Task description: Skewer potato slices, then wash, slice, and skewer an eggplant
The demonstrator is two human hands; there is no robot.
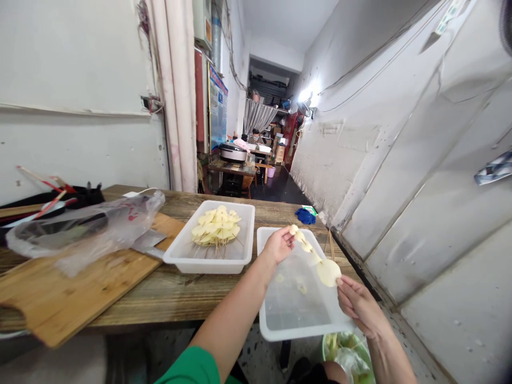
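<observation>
My left hand (pixel 279 244) is closed on the far end of a thin skewer (pixel 310 249) strung with pale potato slices, held over a white tray (pixel 272 328) of water. My right hand (pixel 356 304) pinches a round potato slice (pixel 328 272) at the skewer's near end. A few loose slices lie in the water below. To the left, a second white tray (pixel 180 256) holds a pile of finished potato skewers (pixel 216 226).
A wooden cutting board (pixel 76 288) with a cleaver (pixel 150 242) and a clear plastic bag (pixel 86 229) lies at left on the wooden table. Spare bamboo skewers (pixel 330 244) and a blue cloth (pixel 305 216) sit by the right wall. A green bowl (pixel 352 357) is below.
</observation>
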